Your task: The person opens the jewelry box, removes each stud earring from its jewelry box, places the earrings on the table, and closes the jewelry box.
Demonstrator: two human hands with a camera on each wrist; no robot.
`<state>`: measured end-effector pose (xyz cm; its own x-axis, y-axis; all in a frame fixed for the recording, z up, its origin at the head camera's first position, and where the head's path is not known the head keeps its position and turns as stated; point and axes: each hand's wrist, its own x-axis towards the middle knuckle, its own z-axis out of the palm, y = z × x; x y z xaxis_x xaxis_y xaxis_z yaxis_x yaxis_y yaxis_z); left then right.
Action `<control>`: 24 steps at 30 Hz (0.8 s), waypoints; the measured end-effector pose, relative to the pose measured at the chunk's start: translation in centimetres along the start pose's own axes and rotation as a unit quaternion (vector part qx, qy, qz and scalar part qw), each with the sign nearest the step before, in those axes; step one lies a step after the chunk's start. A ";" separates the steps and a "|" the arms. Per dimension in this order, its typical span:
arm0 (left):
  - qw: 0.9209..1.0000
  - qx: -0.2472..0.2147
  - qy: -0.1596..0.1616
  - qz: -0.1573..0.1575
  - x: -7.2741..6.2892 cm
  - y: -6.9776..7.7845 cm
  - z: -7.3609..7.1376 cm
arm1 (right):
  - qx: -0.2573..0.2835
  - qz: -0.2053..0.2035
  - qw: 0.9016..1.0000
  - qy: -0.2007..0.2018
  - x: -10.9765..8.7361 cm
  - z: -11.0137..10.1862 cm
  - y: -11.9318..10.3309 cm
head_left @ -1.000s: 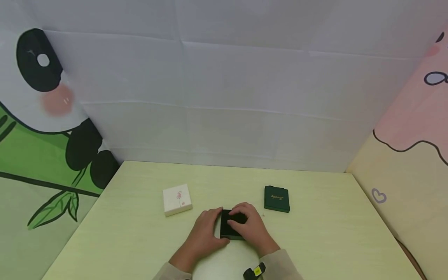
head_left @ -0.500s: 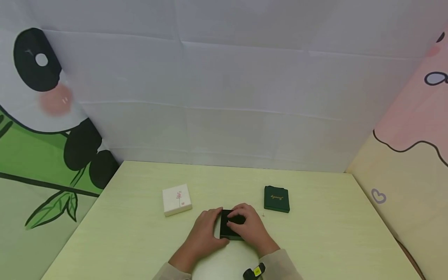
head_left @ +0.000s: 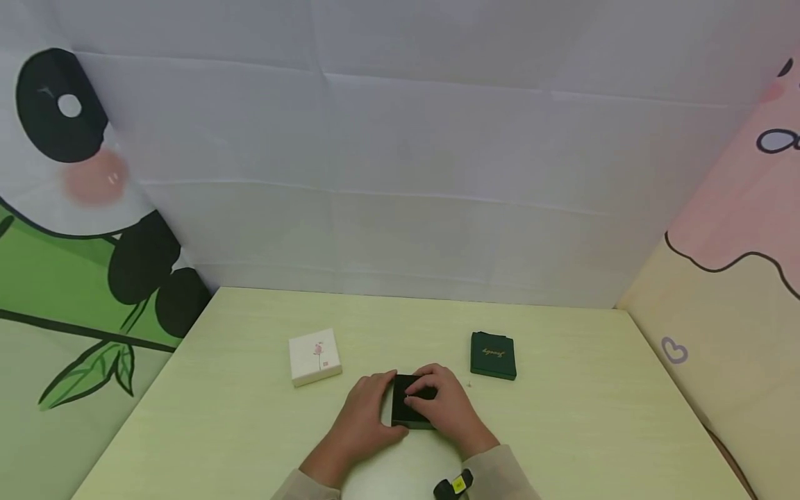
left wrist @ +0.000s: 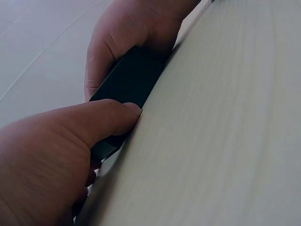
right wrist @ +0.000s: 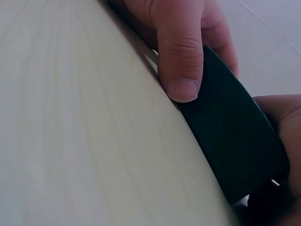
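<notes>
A dark green box (head_left: 412, 423) with a black top face or inside lies on the table between both hands. My left hand (head_left: 362, 420) grips its left part, thumb along the near side and fingers at the far side. In the right wrist view that thumb lies flat on the green side wall (right wrist: 230, 136). My right hand (head_left: 451, 410) is over the box's right half, thumb and index fingertips close together. A tiny bright glint shows at those fingertips, from a small shiny piece too small to name. The right hand covers much of the box.
A white box (head_left: 315, 357) with a pink flower print lies to the left, farther back. A dark green lid-like square (head_left: 493, 355) with gold lettering lies back right. Near it is a tiny speck (head_left: 469, 385). A white cloth wall (head_left: 400, 173) stands behind the table.
Both hands keep almost the same place on the box. The right fingertips shift very slightly, and the glint between them becomes visible. The head view drifts a little.
</notes>
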<state>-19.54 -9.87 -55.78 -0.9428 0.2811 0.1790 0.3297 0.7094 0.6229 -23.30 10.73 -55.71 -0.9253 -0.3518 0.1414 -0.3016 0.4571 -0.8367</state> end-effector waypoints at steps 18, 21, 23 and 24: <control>1.000 0.003 0.006 0.008 0.0 -0.2 0.2 | -0.019 0.014 0.999 -0.027 0.0 -0.3 -0.3; 1.000 0.003 0.007 0.008 0.0 -0.2 0.2 | -0.018 0.012 0.999 -0.030 0.0 -0.4 -0.2; 1.000 0.001 0.008 0.007 0.0 -0.2 0.2 | -0.017 0.009 0.999 -0.031 0.0 -0.4 -0.1; 1.000 0.000 0.008 0.008 0.0 -0.2 0.2 | -0.016 0.008 0.999 -0.031 0.0 -0.4 -0.1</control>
<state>-19.57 -9.89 -56.10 -0.9383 0.2811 0.2016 0.3444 0.7055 0.6194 -23.38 11.01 -55.39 -0.9147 -0.3930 0.0938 -0.2943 0.4889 -0.8212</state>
